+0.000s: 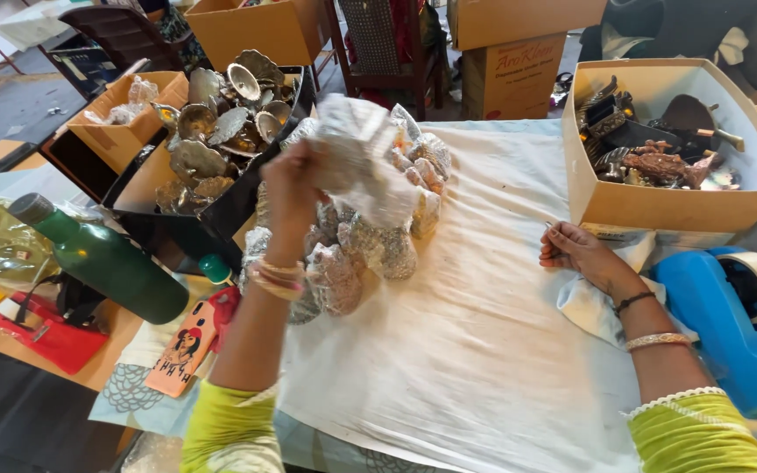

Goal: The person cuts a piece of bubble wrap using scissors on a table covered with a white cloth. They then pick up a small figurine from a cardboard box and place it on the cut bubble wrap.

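one green bottle (107,260) | one blue tape dispenser (729,324) | left hand (295,188) clenched round wrapped bundle (357,140), lifted over the pile (352,245) | right hand (576,250) loosely curled, resting on white cloth (475,350)

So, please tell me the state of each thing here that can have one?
Left hand: raised, gripping a clear plastic-wrapped metal piece.
Right hand: closed, resting on the white cloth.
Green glass bottle: lying down, capped.
Beige cardboard box: open, holding metal pieces.
Blue tape dispenser: loaded with tape.
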